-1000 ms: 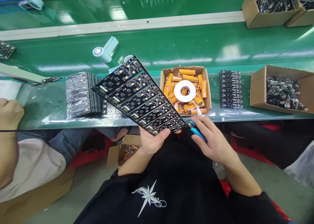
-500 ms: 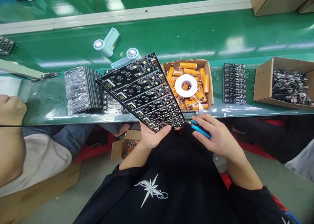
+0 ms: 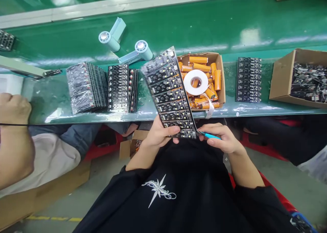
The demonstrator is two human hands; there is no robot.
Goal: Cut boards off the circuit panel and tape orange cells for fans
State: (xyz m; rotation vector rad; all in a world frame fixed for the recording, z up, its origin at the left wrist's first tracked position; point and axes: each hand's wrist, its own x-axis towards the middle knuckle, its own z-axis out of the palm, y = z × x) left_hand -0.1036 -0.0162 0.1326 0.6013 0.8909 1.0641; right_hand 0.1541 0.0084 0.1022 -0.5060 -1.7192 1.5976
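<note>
My left hand [image 3: 160, 132] grips the lower end of a black circuit board panel [image 3: 172, 95], its thumb over the face. The panel stands tilted above the table's front edge, with rows of small components facing me. In my right hand [image 3: 222, 137] are blue-handled pliers [image 3: 211, 136], whose tip meets the panel's lower right edge. Behind the panel's right side, a cardboard box [image 3: 222, 86] holds orange cylinders [image 3: 198, 60] and a white tape roll [image 3: 188, 82] with a loose tail.
Stacked panels [image 3: 85, 88] and smaller boards [image 3: 118, 88] lie left. Two light-blue fans [image 3: 109, 40] sit farther back. Rightward are a board panel [image 3: 248, 79] and a carton of parts [image 3: 281, 76]. Another person's arm [image 3: 15, 141] is at the far left.
The panel has turned more upright, uncovering the smaller boards on the left. My right hand and the pliers have rotated against its lower right edge. The camera view has shifted slightly.
</note>
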